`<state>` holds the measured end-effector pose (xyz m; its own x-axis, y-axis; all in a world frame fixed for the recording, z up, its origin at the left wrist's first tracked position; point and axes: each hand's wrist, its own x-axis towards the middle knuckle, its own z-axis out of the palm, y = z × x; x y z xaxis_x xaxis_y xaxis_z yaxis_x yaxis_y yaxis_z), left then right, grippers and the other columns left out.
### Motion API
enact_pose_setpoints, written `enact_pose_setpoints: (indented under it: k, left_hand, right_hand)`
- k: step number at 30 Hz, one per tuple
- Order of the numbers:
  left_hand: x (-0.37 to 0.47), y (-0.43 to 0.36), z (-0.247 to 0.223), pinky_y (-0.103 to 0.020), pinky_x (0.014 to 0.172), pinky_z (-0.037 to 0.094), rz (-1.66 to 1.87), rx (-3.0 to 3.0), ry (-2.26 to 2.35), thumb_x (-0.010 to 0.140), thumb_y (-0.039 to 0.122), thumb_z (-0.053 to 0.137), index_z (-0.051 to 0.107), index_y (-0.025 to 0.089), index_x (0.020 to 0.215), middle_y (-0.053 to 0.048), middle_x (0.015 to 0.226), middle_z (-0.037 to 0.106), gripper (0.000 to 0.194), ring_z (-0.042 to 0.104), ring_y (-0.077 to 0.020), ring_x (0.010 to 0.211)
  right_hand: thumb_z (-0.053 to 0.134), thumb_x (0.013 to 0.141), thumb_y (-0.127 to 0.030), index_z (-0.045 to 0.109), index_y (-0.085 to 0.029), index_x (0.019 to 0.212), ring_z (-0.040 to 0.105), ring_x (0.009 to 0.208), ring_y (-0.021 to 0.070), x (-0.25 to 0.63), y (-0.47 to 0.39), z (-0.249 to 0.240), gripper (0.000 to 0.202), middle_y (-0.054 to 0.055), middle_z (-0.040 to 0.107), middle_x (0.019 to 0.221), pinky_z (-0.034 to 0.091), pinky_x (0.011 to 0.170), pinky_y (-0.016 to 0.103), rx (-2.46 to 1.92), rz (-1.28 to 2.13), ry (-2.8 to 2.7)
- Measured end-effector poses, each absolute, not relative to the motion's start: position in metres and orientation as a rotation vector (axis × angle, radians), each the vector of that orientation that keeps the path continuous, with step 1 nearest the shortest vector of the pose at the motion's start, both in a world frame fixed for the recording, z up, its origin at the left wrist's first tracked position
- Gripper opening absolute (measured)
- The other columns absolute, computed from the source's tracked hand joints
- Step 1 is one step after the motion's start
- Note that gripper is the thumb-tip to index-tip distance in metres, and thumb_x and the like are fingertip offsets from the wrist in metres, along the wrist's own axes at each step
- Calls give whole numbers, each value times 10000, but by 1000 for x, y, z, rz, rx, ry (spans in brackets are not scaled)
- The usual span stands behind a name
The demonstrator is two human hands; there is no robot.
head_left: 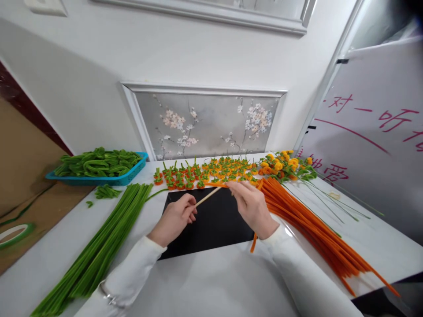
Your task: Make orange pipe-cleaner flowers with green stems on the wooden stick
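Wears a plain white left sleeve (132, 274) and a matching right sleeve (299, 268), both long, smooth and lightly creased, leaves left hand (178, 216) and right hand (253, 207) bare, and displays a thin silver-coloured bracelet (111, 299) with a small raised fitting, worn over the left sleeve's cloth.
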<state>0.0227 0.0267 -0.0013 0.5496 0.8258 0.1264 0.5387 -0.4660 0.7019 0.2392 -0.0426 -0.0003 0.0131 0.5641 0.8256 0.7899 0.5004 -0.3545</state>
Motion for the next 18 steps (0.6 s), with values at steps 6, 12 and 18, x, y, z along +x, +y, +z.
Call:
enact_pose_setpoints:
  k: [6,12,18]
  left_hand:
    - [16,1,19,-153,454,295,622,1236,694,872,217,503,530,139,1022,34,717,382,171,363,-41,520]
    - [12,-4,20,-141,402,213,712,1072,559,902,303,500,549,132,846,70,583,286,186,221,-36,454]
    - [14,-3,9,-150,392,245,582,1416,606,841,316,593,468,174,950,33,635,551,218,339,-32,422]
  right_hand:
    - [375,925,-131,609,-183,1019,578,752,154,235,-47,1,257,61,607,818,476,692,270,-1053,-150,-1720]
    - [483,909,-238,647,-208,937,609,719,150,233,-39,-11,169,38,668,823,474,661,250,-1175,10,-1729]
    - [462,915,-228,650,-210,878,596,691,152,231,-36,-16,193,26,657,759,453,634,253,-1152,103,-1792]
